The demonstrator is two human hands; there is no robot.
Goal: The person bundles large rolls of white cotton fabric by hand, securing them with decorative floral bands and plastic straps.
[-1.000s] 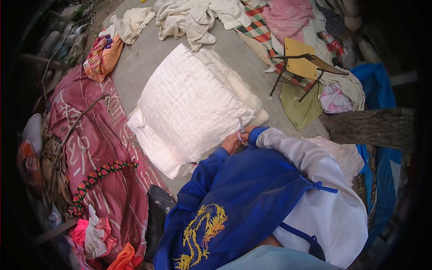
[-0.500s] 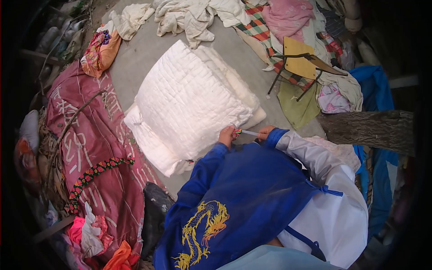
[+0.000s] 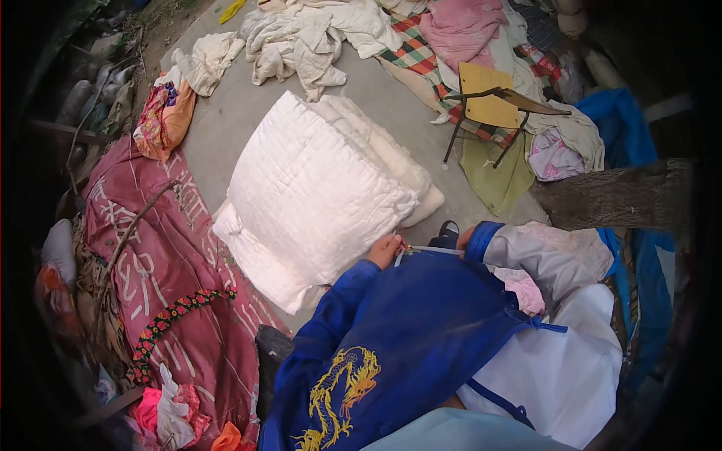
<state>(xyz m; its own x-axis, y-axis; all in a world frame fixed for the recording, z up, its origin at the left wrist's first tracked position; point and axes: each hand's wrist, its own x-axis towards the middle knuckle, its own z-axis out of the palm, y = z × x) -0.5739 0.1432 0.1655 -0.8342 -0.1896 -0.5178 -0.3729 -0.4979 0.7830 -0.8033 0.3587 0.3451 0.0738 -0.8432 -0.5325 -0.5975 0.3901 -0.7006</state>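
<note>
A narrow pale strip with a multicoloured end runs taut between my two hands, over the front of the blue garment with a dragon design. My left hand is closed at the coloured end, thumb and fingers pinched together. At the other end is my right hand, fingers curled on the strip and partly hidden by the blue cuff. Just beyond my left hand lies a thick white quilt, folded over on the grey ground. A dark shoe shows between the quilt and my right hand.
To the left spreads a maroon sheet with white writing, a stick across it. A yellow folding chair stands at the upper right among piled cloths. White cloths lie at the back. A log juts in from the right.
My right hand has moved right, away from the left, and a longer length of strip shows between them. The view has shifted slightly, and the dark shoe now shows more.
</note>
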